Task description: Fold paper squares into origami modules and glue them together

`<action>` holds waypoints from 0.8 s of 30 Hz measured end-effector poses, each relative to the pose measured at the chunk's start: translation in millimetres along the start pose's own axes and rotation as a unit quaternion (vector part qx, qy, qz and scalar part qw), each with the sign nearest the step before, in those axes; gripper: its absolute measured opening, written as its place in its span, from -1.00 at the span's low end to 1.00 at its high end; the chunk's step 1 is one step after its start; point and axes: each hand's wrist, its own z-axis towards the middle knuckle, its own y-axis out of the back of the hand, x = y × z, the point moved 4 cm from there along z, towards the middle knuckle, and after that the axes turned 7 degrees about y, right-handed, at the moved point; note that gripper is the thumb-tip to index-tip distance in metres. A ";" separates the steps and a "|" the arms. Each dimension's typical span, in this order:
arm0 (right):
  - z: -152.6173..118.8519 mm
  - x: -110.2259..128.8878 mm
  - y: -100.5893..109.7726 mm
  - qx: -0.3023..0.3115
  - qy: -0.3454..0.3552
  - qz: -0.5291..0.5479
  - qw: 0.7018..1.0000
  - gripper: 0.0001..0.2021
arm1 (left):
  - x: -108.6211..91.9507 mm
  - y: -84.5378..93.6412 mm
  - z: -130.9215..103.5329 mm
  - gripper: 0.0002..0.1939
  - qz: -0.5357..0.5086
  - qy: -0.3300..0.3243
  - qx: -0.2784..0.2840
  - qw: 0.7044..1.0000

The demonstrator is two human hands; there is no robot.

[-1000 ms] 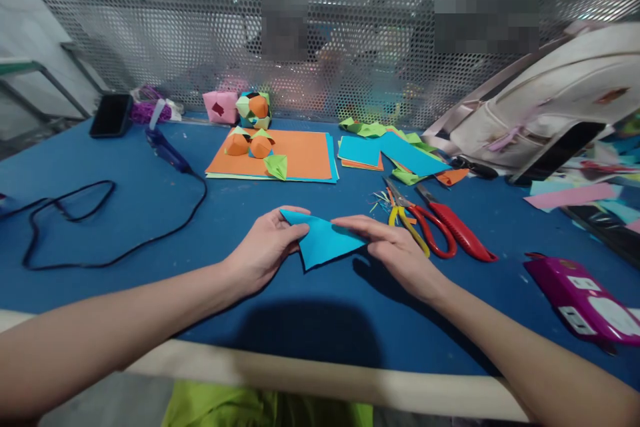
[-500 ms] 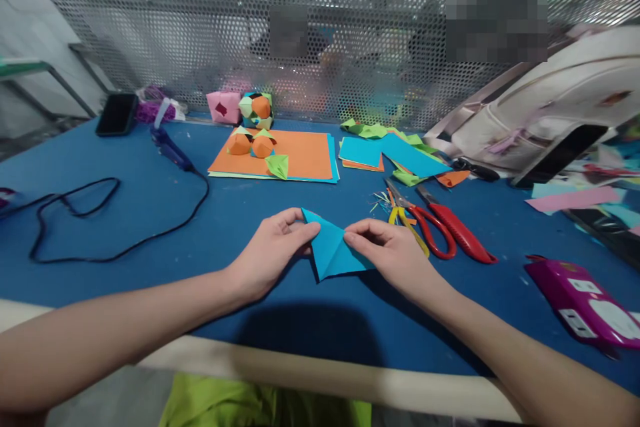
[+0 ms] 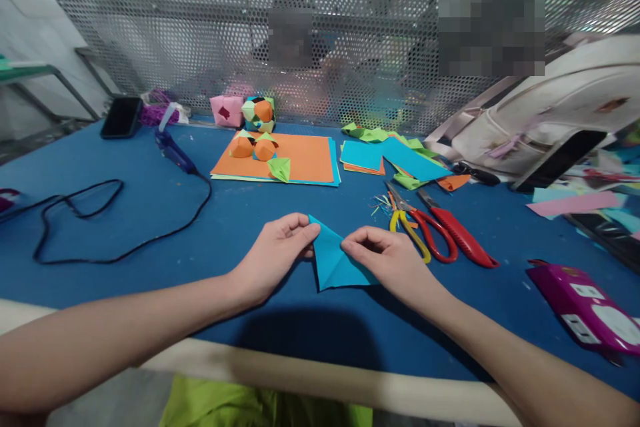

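The left hand [image 3: 280, 250] and the right hand [image 3: 387, 257] are both on one small piece of folded blue paper [image 3: 345, 272]. The paper is in the middle, between the two hands, over the blue tabletop [image 3: 150, 207]. I can't tell if its bottom edge touches down. The left grip pinches the paper near its top left corner, with the thumb in front. The right grip pinches the top edge, thumb and finger close together. A fold line goes from near the right fingertips down to the bottom corner. Just past the right hand are scissors [image 3: 419, 215] with red and yellow handles, and beside them is a red-handled tool [image 3: 463, 240]. Farther back, an orange sheet [image 3: 310, 157] lies on top of a stack, with two round orange paper shapes [image 3: 265, 149] and a green folded piece [image 3: 280, 169] on it. Behind those sit a pink paper box [image 3: 227, 111] and a ball of many colors [image 3: 259, 113]. Blue sheets [image 3: 363, 155] lie to the right of the stack. Over on the left are a blue glue gun [image 3: 175, 152] and a black phone [image 3: 121, 117].
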 end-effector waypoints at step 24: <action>-4.2 5.7 -6.1 -0.003 -0.009 0.024 1.000 -0.77 | 10.0 -8.5 -1.2 -0.78 -0.080 0.060 0.012 0.995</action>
